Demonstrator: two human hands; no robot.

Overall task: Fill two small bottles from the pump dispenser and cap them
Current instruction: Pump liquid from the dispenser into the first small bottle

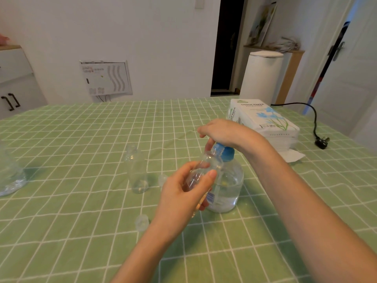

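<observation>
A clear pump dispenser point(228, 186) with a blue pump head point(225, 153) stands mid-table, partly full of clear liquid. My right hand point(224, 132) rests on top of the pump head, palm down. My left hand point(183, 193) grips a small clear bottle point(206, 166), tilted with its mouth up under the blue spout. A second small clear bottle point(137, 170) stands upright and uncapped to the left. Two clear caps lie on the cloth, one point(162, 179) beside my left hand and one point(141, 222) nearer to me.
The table wears a green checked cloth point(81, 221). A tissue paper pack point(263, 123) lies behind the dispenser at the right, with a black cable and plug point(321, 142) beyond it. A clear plastic object point(9, 174) sits at the left edge.
</observation>
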